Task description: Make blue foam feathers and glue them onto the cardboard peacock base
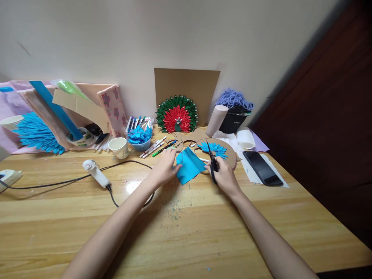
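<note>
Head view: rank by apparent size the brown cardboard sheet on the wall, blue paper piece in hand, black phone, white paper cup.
1. Brown cardboard sheet, clearly largest.
2. Blue paper piece and black phone: look alike in area, not ranked.
3. White paper cup, smallest.
The sheet stands farthest from the camera, so its lead holds.

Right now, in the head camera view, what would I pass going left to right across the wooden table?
Blue paper fan → glue gun → paper cup → bowl of blue paper pieces → left hand → blue paper sheet → scissors in the right hand → black phone.
</note>
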Demonstrator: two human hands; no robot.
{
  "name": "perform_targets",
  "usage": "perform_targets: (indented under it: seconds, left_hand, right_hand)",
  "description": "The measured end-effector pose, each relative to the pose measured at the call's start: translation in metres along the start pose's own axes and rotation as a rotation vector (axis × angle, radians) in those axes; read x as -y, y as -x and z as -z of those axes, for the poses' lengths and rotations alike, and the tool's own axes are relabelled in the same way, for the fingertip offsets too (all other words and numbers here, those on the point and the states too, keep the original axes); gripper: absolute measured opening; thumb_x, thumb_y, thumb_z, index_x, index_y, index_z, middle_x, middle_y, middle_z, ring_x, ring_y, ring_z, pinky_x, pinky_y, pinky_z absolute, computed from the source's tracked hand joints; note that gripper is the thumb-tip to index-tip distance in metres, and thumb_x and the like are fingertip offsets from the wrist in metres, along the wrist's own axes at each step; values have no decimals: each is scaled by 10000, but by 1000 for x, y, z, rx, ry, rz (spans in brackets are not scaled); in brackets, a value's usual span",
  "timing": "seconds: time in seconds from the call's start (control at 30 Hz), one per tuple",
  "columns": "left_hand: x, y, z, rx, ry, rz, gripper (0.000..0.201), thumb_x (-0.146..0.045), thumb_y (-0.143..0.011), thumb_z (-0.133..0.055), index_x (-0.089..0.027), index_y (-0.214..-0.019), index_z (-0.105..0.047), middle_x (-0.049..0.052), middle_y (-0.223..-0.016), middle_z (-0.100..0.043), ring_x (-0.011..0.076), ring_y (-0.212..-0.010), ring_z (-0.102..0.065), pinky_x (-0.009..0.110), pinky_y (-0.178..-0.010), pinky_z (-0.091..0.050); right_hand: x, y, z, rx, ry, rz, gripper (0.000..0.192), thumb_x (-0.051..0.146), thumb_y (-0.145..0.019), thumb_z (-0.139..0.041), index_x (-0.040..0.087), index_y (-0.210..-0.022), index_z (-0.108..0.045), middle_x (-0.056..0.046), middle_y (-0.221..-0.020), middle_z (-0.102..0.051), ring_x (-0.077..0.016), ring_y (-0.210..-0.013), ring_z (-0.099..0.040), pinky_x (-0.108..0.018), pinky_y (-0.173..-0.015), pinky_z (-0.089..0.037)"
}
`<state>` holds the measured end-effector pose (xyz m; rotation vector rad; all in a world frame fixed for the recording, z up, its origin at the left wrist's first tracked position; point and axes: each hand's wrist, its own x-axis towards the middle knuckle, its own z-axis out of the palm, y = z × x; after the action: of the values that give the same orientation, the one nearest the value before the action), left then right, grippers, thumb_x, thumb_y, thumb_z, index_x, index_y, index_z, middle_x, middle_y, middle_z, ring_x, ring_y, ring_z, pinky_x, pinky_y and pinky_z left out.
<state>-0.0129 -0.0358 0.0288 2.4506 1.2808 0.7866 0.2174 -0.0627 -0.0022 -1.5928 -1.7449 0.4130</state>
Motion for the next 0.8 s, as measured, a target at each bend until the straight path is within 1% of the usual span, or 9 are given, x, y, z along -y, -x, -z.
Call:
perform_targets:
  seconds: [0.1, 0.2, 0.27, 0.37, 0.43, 0.5, 0.6, 0.7, 0.8]
  left_hand:
    - [-17, 0, 3, -63, -122, -166, 649, -221, -732, -618, -175, -1303, -314, 109, -1340, -397, 247, -1208, -344, 402, -991, -313]
    - [-34, 2, 9, -125, -313, -247, 718, -227, -737, -633, -209, -1350, -259, 73, -1396, -345, 240, -1238, -310, 414, -1050, -222]
    - [-43, 4, 13, -173, -434, -291, 650, -214, -762, -607, -238, -1334, -300, 50, -1402, -343, 231, -1250, -302, 428, -1076, -151]
    - [-50, 5, 17, -217, -537, -368, 406, -169, -804, -539, -250, -1196, -467, 27, -1378, -379, 212, -1242, -325, 424, -1080, -130]
    - [-50, 5, 19, -203, -556, -401, 217, -138, -817, -503, -215, -1009, -568, 42, -1253, -508, 203, -1157, -418, 411, -1056, -192]
    - [-48, 3, 19, -141, -536, -391, 126, -120, -822, -476, -175, -837, -589, 65, -1014, -619, 191, -986, -519, 373, -963, -321]
    - [-43, 2, 19, -104, -396, -192, 127, -140, -820, -464, -162, -761, -575, 49, -763, -623, 167, -749, -557, 283, -698, -420]
    - [-33, 0, 18, -235, -115, 178, 108, -239, -809, -487, -179, -832, -574, 15, -723, -622, 148, -644, -553, 242, -573, -385]
    - [-18, -3, 18, -368, 221, 455, 223, -360, -777, -518, -160, -850, -585, 20, -721, -628, 156, -644, -562, 243, -575, -397]
  right_hand:
    - [4, 1, 6, -59, -52, 208, 72, 248, -780, -528, 188, -810, -500, -55, -799, -635, -183, -714, -600, -271, -628, -438]
    - [11, 5, 13, -70, -17, 443, 120, 118, -738, -504, 194, -828, -525, -51, -798, -635, -181, -720, -600, -275, -635, -451]
    - [16, 8, 15, -53, -23, 561, 212, 46, -708, -464, 199, -840, -530, -47, -801, -636, -176, -738, -608, -272, -651, -465]
    - [23, 13, 17, -46, -82, 625, 261, 15, -691, -453, 201, -859, -529, -37, -769, -629, -172, -729, -617, -266, -640, -483]
    - [26, 16, 17, -50, -145, 625, 260, 17, -694, -459, 205, -862, -525, -36, -788, -633, -173, -752, -622, -275, -660, -492]
    - [27, 17, 16, -70, -196, 584, 233, 38, -715, -470, 207, -863, -532, -47, -850, -641, -181, -817, -618, -296, -714, -491]
    - [30, 18, 13, -211, -236, 365, 129, 139, -763, -524, 202, -872, -555, -54, -890, -633, -183, -831, -602, -317, -751, -475]
    - [33, 14, 9, -369, -417, 63, 133, 303, -789, -562, 192, -863, -550, -27, -816, -600, -125, -625, -557, -264, -611, -470]
    - [33, 10, 6, -294, -763, -80, 269, 450, -836, -473, 186, -819, -521, 1, -720, -555, -87, -521, -513, -220, -513, -442]
